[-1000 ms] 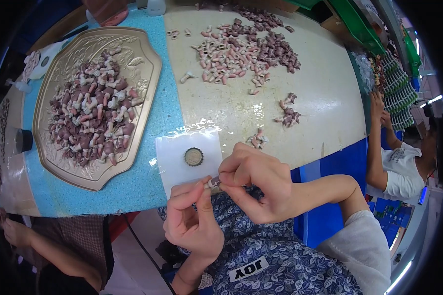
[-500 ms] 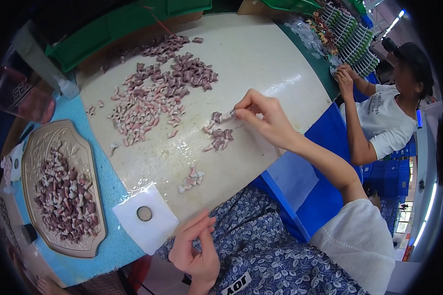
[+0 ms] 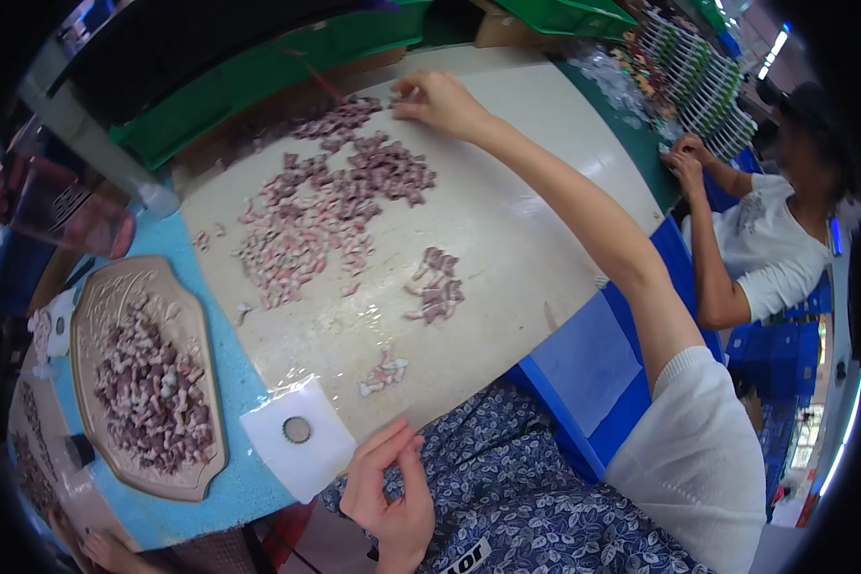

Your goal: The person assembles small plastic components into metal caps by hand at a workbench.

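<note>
My right hand (image 3: 440,103) reaches over the far side of the table, by the back end of a heap of small mauve-brown pieces (image 3: 383,167). Its thumb and fingers curl toward each other in a pinch; whatever is between them is too small and blurred to name. Low in the middle, my left hand (image 3: 389,497) is raised before my patterned apron, thumb against fingertips, its contents hidden. Pale pink-and-white curved pieces (image 3: 292,253) lie in front of the brown ones. A small group of brown and pale pieces (image 3: 438,287) sits nearer me, with a few white-pink ones (image 3: 385,373) closer still.
At left, a bronze-coloured tray (image 3: 91,402) holds a pile of mixed pieces on a blue mat (image 3: 249,478). A bottle cap (image 3: 297,430) rests on white paper (image 3: 320,459). Green bins (image 3: 383,38) line the back; a blue bin (image 3: 584,368) stands at right. A co-worker (image 3: 756,239) works beyond.
My right hand has gone from the small near group to the far heap, up and leftward. My left hand keeps its pose. The whole view has shifted slightly.
</note>
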{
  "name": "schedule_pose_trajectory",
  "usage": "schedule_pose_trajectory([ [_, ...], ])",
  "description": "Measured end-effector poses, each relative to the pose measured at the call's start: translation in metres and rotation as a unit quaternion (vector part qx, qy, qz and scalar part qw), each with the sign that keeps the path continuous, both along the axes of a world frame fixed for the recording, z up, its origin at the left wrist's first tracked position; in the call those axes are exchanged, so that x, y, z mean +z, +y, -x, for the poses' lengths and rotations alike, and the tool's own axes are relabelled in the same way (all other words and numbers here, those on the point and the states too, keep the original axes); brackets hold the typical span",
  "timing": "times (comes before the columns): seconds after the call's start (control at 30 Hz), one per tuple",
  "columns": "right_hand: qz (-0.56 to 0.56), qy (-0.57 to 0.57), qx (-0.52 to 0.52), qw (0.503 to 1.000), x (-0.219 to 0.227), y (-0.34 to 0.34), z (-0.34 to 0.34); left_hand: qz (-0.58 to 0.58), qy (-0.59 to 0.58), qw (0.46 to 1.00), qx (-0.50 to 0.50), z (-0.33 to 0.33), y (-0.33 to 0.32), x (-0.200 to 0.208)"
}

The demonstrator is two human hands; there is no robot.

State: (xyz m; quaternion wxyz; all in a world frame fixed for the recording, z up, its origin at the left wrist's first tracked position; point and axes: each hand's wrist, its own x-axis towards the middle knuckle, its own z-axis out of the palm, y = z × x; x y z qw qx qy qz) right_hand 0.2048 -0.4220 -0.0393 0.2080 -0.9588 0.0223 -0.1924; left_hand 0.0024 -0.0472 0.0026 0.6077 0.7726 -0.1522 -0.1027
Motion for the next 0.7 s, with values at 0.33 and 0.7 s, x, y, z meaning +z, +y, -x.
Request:
schedule_pose_trajectory([
  [0.33,-0.150,-0.058,-0.024,0.987,0.038,0.078,0.058,-0.120,-0.156,0.924,0.327,-0.063,0.064,-0.012],
  [0.7,-0.322,0.010,0.073,0.944,0.073,0.153,0.093,-0.322,-0.219,0.919,0.064,-0.164,-0.012,0.006],
])
